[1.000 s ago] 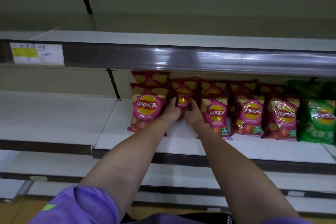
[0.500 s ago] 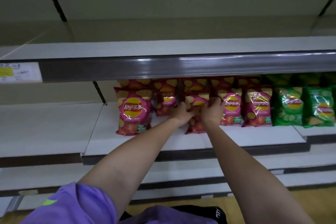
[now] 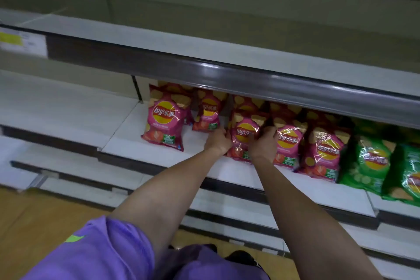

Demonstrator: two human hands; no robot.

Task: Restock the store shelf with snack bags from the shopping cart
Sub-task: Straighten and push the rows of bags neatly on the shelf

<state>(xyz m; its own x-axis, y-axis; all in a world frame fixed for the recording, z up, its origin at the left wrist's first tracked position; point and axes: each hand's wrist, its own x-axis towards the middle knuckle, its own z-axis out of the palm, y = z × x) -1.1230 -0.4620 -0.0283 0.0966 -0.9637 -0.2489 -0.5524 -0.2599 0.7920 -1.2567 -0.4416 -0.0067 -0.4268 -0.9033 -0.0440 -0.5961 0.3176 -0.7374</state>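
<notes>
A row of pink Lay's snack bags stands on the white shelf (image 3: 200,154). Both my hands hold one pink bag (image 3: 244,134) in the middle of the row: my left hand (image 3: 217,141) grips its left edge and my right hand (image 3: 263,141) grips its right side. To the left stand a larger pink bag (image 3: 164,120) and a smaller one (image 3: 208,113) set further back. More pink bags (image 3: 288,141) continue to the right, then green bags (image 3: 370,163). The shopping cart is out of view.
The upper shelf's grey price rail (image 3: 227,75) overhangs the bags' tops. A yellow and white price label (image 3: 20,41) sits at its left end. Lower shelves (image 3: 238,209) step out below. Wooden floor (image 3: 34,223) lies at the bottom left.
My hands have gone from the smaller back bag to the bag to its right and now hold it at both sides. The view has tilted and shifted.
</notes>
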